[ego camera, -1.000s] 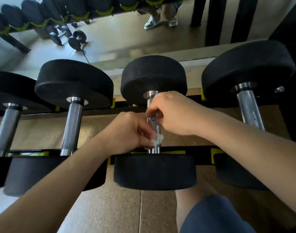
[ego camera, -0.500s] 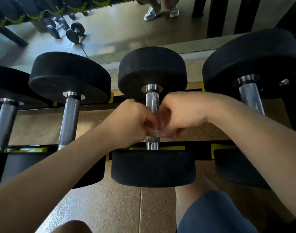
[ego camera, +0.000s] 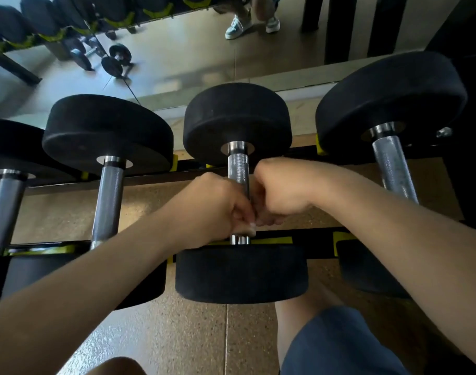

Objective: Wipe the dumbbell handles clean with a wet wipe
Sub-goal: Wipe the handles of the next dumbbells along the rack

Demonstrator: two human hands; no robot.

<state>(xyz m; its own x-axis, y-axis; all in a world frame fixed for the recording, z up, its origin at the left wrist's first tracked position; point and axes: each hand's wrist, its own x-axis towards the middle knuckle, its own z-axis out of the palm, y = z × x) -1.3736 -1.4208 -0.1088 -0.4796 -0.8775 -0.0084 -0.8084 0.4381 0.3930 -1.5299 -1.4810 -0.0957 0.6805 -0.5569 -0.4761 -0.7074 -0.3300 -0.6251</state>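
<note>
On the middle dumbbell's handle (ego camera: 238, 169), the right hand (ego camera: 281, 193) has slid down to meet the left hand (ego camera: 212, 208), both curled round its lower stretch and pinching the barely visible wet wipe (ego camera: 251, 226), so the upper part seems wiped.

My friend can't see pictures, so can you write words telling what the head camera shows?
A person's left hand and right hand grip the metal handle of the middle dumbbell on a rack, fists close together; a pale bit between the hands may be the wipe. More black dumbbells rest on either side, above a speckled brown floor.
</note>
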